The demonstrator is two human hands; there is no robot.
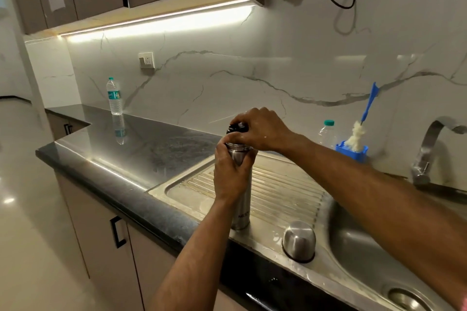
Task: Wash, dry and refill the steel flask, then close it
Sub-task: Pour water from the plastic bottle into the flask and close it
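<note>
Far left of the hands, a sealed plastic water bottle stands upright on the dark countertop, against the marble backsplash. Left hand wraps the upper body of the steel flask, fingers curled round it, thumb up by the neck. Flask stands upright on the ribbed drainboard, base touching the steel. Right hand sits directly above the left, fingers curled over the black stopper at the flask mouth, gripping it; cannot tell how far seated it is. Below and right of the hands, the steel cup lid rests upside down on the sink edge, apart from the flask. Beyond the right forearm: a second small bottle with green cap, a blue holder with a bottle brush leaning in it. Farther right, the tap over the sink basin.
</note>
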